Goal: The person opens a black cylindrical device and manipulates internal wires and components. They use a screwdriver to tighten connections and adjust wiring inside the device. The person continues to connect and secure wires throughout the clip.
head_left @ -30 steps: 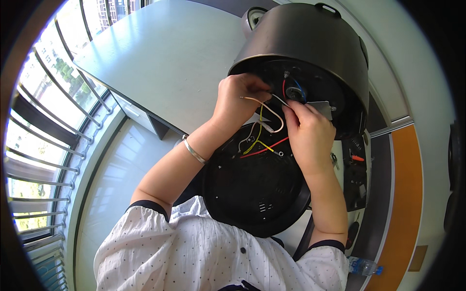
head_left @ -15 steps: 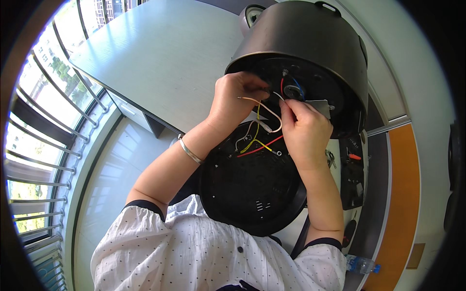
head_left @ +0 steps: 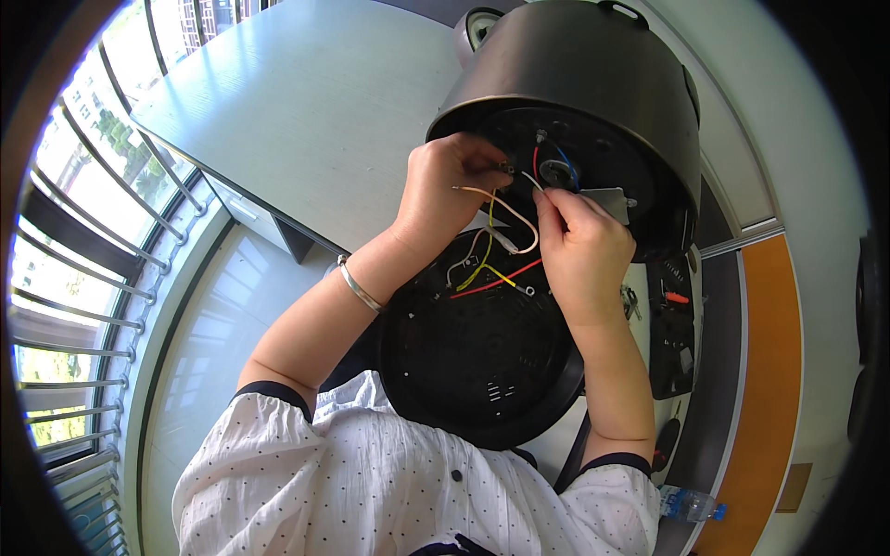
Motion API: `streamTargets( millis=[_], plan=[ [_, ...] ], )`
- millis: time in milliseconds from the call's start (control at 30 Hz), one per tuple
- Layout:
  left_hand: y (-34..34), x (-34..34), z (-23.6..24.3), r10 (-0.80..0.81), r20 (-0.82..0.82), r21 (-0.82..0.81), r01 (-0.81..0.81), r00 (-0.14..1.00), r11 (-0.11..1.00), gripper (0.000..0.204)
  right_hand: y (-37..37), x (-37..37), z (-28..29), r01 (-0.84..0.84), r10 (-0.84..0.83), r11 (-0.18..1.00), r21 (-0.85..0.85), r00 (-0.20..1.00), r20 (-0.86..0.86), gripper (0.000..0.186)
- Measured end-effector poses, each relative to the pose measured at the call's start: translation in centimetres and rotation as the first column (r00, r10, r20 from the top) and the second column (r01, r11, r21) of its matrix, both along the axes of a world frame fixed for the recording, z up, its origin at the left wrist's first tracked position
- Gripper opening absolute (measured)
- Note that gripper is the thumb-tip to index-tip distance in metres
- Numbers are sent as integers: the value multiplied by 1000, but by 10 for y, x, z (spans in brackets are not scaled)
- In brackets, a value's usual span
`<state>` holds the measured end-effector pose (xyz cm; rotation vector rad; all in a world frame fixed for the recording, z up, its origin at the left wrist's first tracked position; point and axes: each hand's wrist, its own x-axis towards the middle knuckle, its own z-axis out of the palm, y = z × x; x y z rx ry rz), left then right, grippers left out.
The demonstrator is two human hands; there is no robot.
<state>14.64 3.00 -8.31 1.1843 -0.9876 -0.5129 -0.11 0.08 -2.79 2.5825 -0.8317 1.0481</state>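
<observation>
A dark cooker body (head_left: 584, 60) lies tipped over, its open underside toward me. Inside it, a red wire (head_left: 535, 159) and a blue wire (head_left: 568, 167) run near a round centre part (head_left: 556, 173). My left hand (head_left: 443, 190) pinches a small dark metal-looking piece (head_left: 507, 169), partly hidden by the fingers. My right hand (head_left: 586, 243) pinches a white wire (head_left: 530, 180), its tip pointing at that piece with a small gap between. A pale wire (head_left: 524, 215) loops between my hands. Below lies the round black base (head_left: 454, 371), with a yellow-green wire (head_left: 501, 275) ending in a ring terminal.
A pale table (head_left: 306, 102) spreads to the left and behind the cooker. At the right are a black tool tray (head_left: 671, 343) with an orange-red tool, some keys (head_left: 630, 302) and a plastic bottle (head_left: 688, 505). A barred window (head_left: 83, 241) is at far left.
My left fingers have shifted slightly, so the small dark piece shows more. The white wire stays pinched in my right hand, and the cooker and base are nearly unmoved.
</observation>
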Motion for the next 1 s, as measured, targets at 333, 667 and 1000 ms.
streamTargets(
  millis=[333, 667, 1000],
  plan=[
    [-3, -1, -4, 14, -9, -22, -14, 1000, 1000, 17, 1, 1, -2, 23, -23, 1000, -4, 1000, -17, 6],
    [0, -2, 3, 40, 10, 36, -40, 999, 999, 22, 1, 0, -3, 6, -6, 1000, 7, 1000, 1, 6],
    [1, -3, 5, 40, 6, 59, -40, 999, 997, 23, -2, 0, -6, -31, 32, 999, -40, 999, 20, 10]
  ],
)
